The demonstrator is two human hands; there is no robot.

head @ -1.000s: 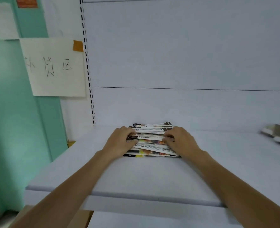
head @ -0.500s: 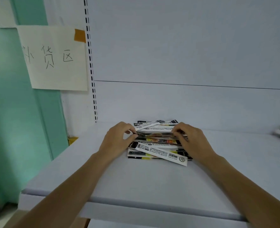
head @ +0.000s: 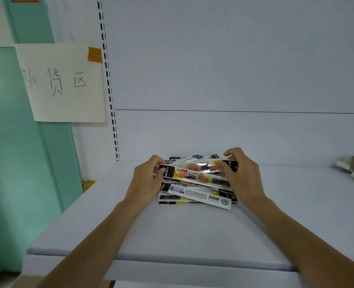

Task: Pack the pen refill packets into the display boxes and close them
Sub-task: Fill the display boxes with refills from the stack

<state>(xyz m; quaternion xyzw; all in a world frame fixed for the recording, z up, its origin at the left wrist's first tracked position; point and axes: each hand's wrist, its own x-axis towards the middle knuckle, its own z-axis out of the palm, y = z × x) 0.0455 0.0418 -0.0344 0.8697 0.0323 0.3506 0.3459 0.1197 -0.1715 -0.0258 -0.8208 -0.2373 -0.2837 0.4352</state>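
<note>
Head: packets (head: pixel 196 196) well behind shelf edge (head: pixel 172 259)

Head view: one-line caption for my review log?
The left hand and right hand grip opposite ends of the top pen refill packets in a loose pile on a white shelf.

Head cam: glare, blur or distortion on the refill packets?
Head view: glare streaks across the clear wrap of the top packets, pinched between left hand and right hand; fine print on the white packet below is too soft to read; the slotted upright bows from wide-angle distortion; lighting flat, shadows faint.
</note>
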